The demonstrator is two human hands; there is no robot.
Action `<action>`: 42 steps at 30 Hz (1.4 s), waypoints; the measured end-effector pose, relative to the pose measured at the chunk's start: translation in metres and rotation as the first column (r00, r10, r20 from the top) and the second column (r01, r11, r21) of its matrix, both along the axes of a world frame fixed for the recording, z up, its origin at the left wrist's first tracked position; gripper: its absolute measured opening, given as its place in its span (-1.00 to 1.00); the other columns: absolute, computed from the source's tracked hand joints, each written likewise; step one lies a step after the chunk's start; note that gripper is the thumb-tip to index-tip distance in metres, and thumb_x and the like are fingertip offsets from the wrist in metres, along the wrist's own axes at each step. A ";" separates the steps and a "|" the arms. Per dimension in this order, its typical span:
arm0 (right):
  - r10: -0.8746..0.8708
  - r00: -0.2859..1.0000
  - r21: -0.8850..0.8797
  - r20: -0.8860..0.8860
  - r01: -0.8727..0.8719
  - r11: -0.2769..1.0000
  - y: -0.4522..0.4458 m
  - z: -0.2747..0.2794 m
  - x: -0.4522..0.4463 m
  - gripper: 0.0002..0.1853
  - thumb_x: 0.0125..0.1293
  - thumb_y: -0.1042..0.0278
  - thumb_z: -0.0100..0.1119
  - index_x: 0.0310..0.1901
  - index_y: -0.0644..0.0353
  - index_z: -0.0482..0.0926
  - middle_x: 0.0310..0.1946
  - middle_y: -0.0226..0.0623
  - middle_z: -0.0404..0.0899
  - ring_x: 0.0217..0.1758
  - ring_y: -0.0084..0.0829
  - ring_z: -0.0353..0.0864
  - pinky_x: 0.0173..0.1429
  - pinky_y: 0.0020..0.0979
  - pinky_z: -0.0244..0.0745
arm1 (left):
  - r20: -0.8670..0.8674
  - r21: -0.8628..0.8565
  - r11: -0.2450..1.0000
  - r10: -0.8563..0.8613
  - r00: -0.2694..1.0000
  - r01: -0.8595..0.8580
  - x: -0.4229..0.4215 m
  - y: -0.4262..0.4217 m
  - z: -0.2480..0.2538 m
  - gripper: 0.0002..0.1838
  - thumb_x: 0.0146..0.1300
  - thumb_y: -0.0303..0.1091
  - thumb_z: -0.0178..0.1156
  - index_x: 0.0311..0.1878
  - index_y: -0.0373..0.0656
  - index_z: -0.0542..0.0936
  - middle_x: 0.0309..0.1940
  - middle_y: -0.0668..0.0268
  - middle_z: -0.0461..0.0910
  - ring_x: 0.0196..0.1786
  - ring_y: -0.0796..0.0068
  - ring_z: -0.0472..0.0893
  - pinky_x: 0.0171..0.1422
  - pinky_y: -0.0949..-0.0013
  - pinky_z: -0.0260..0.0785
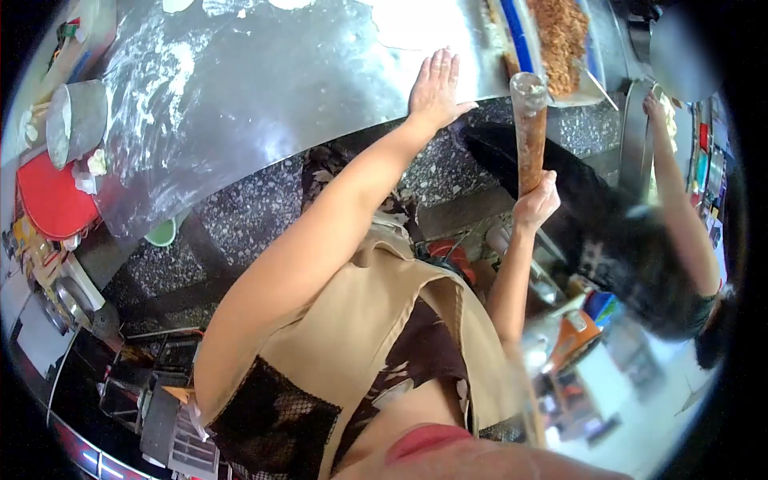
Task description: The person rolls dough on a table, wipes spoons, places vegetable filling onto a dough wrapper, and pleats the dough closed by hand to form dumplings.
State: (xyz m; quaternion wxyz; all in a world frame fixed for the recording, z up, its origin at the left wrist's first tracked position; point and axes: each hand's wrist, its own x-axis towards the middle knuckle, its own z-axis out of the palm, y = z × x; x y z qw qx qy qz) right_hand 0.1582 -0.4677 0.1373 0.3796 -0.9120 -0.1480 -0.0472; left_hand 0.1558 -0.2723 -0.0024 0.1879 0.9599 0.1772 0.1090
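Note:
My left hand [436,92] lies flat, palm down, on the near edge of the shiny metal table [264,104], fingers stretched out and thumb apart. My right hand [538,200] is wrapped round one end of a wooden rolling pin [530,144]. The pin is held upright off the table's edge, its whitish far end toward the tray. That tray [594,76] holds a brown, shredded or crumbly filling [560,40]. White flour [172,76] is smeared over the table's left part, and pale dough pieces [178,4] show at the top edge.
A metal container [76,124] and a red item [54,194] stand at the table's left end. A green bowl [162,233] is below the edge. Close on my right, another person in dark clothing [640,264] reaches an arm [680,200] forward. Speckled floor [256,200] shows beneath.

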 end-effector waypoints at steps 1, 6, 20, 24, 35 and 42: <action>-0.011 1.000 0.022 0.000 0.011 1.000 0.000 0.003 -0.005 -0.50 0.35 0.17 -0.31 -0.53 0.37 0.50 -0.69 -0.17 0.44 -0.64 -0.38 0.40 -0.50 -0.38 0.27 | 0.055 -0.043 0.999 -0.018 0.998 0.020 0.004 0.000 0.000 -0.09 0.16 0.24 -0.08 0.37 -0.26 -0.01 0.40 0.07 -0.09 0.44 0.23 -0.07 0.48 0.16 -0.34; 0.048 0.959 0.126 -0.280 -0.013 0.992 0.043 -0.005 -0.026 -0.45 0.39 0.10 -0.32 -0.55 0.40 0.47 -0.73 -0.13 0.37 -0.64 -0.34 0.37 -0.49 -0.31 0.23 | -0.028 0.095 0.995 -0.037 0.999 0.040 -0.047 0.049 0.004 -0.20 0.20 0.18 -0.11 0.36 -0.19 0.06 0.40 0.21 -0.03 0.43 0.32 -0.06 0.46 0.15 -0.32; 0.677 0.536 -0.176 -0.504 -0.831 0.527 0.375 -0.071 -0.096 -0.58 -0.06 0.10 0.21 -0.29 0.31 0.50 -0.43 -0.01 0.55 -0.31 -0.09 0.56 -0.21 -0.13 0.43 | 0.068 0.308 0.647 0.716 0.695 -0.697 -0.349 0.411 -0.028 -0.35 0.18 0.11 -0.02 0.23 -0.14 0.33 0.30 0.13 0.21 0.36 0.13 0.14 0.40 0.06 -0.12; 0.740 0.618 -0.319 -0.265 -0.780 0.538 0.465 -0.077 -0.109 -0.80 0.06 0.40 0.07 -0.25 0.23 0.50 -0.18 -0.12 0.51 -0.05 -0.18 0.52 -0.02 -0.26 0.47 | -0.100 0.321 0.395 0.918 0.384 -0.860 -0.359 0.410 -0.015 -0.34 0.32 0.09 -0.26 0.38 -0.08 0.04 0.38 0.07 -0.02 0.43 0.01 -0.07 0.38 -0.16 -0.24; 0.715 0.369 0.722 -0.593 -0.149 0.676 0.418 0.050 -0.080 -0.39 0.30 -0.17 -0.15 0.09 0.25 0.41 0.08 -0.03 0.41 0.19 -0.15 0.34 0.25 -0.28 0.21 | 0.159 -0.383 0.852 0.442 0.883 -0.357 -0.186 0.381 0.037 -0.44 0.26 -0.06 -0.09 0.19 -0.29 0.30 0.14 -0.03 0.34 0.27 0.08 0.25 0.33 0.25 0.06; 0.349 0.839 -0.437 0.419 -0.151 0.887 0.154 0.071 0.131 -0.71 -0.10 0.56 0.09 -0.26 0.12 0.60 -0.27 -0.19 0.59 -0.17 -0.19 0.56 -0.13 -0.27 0.47 | 0.267 0.287 0.753 0.531 0.804 -0.593 -0.136 0.314 0.105 -0.44 0.05 -0.19 0.14 0.14 -0.21 0.39 0.13 0.05 0.38 0.22 -0.01 0.27 0.31 -0.04 -0.02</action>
